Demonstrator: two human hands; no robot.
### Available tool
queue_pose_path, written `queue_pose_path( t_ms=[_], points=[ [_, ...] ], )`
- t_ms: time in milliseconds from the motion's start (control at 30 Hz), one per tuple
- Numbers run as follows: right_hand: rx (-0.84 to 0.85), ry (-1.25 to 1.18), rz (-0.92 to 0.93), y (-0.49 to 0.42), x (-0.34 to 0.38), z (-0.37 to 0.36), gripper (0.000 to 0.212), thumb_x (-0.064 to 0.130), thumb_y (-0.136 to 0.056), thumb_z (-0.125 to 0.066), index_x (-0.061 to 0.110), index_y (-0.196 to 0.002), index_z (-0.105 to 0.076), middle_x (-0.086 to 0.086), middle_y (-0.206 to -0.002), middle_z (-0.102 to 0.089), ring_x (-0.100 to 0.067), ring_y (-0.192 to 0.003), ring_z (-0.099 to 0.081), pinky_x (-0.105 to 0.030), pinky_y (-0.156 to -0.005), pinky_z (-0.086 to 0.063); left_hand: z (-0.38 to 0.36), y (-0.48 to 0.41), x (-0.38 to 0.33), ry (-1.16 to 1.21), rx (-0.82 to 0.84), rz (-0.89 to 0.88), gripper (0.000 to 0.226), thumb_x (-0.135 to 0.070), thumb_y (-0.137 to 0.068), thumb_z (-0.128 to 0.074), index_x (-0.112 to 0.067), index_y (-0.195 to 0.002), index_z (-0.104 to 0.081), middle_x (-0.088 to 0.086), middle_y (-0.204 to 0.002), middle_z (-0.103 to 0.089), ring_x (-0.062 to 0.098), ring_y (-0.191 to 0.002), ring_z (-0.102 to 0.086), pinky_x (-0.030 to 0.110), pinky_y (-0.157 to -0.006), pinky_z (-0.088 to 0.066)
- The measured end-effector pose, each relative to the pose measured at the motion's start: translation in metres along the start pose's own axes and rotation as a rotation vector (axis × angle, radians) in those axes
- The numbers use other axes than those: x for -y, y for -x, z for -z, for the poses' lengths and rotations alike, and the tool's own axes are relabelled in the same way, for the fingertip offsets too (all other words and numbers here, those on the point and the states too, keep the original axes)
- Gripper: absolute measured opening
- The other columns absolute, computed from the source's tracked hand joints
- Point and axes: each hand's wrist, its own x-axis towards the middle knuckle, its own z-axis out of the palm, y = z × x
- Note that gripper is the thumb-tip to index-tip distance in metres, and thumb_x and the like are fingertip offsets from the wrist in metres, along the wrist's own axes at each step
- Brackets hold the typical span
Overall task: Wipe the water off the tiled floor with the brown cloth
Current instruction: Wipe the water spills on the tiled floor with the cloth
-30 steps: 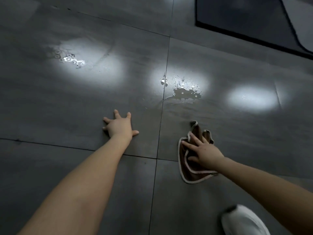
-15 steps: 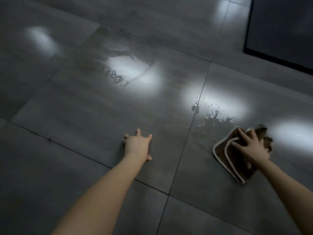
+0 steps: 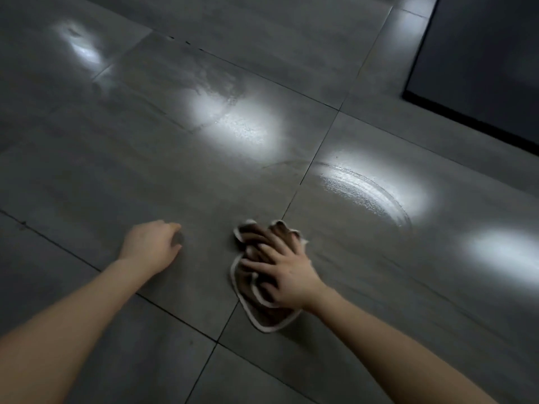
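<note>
The brown cloth with a pale hem lies bunched on the grey tiled floor, across a grout line. My right hand presses flat on top of it with fingers spread. A curved wet smear glistens on the tile up and to the right of the cloth. Another damp patch with fine droplets shows farther back, left of centre. My left hand rests on the floor left of the cloth, fingers curled under, holding nothing.
A dark mat or panel with a black edge fills the upper right corner. Bright light reflections dot the glossy tiles.
My right hand has swept the cloth from the right down and left across the puddle, leaving a curved smear where droplets stood. My left hand's fingers have curled in. The view has shifted.
</note>
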Motion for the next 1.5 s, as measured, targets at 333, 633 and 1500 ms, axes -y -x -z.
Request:
queue_pose_path(
  t_ms=[333, 633, 1500],
  points=[
    [-0.048, -0.074, -0.931, 0.009, -0.185, 0.072, 0.061, 0.064, -0.083, -0.046, 0.052, -0.139, -0.026, 0.001, -0.16, -0.008, -0.042, -0.142, -0.009, -0.068, -0.109, -0.01, 0.018, -0.008, -0.022, 0.196, -0.092, 0.072, 0.045, -0.03, -0.086, -0.059, -0.017, -0.129, -0.055, 0.015, -0.124, -0.061, 0.035, -0.116, -0.057, 0.04, -0.096, -0.048],
    [-0.008, 0.008, -0.288, -0.14, -0.023, 0.031, 0.053, 0.055, -0.089, -0.043, 0.045, -0.14, -0.032, -0.004, -0.16, -0.011, -0.036, -0.145, 0.001, -0.073, -0.105, -0.002, 0.026, 0.013, 0.008, 0.169, -0.112, 0.127, 0.045, -0.029, -0.087, -0.058, -0.017, -0.131, -0.054, 0.015, -0.126, -0.06, 0.036, -0.115, -0.056, 0.04, -0.096, -0.047],
    [0.053, 0.061, 0.237, -0.058, 0.142, -0.037, 0.054, 0.057, -0.09, -0.027, 0.037, -0.138, -0.04, -0.013, -0.151, -0.034, -0.044, -0.139, -0.023, -0.074, -0.106, -0.008, 0.031, 0.086, 0.076, 0.147, -0.153, 0.282, 0.045, -0.026, -0.089, -0.054, -0.018, -0.133, -0.051, 0.018, -0.128, -0.056, 0.037, -0.121, -0.051, 0.039, -0.098, -0.044]
  ],
)
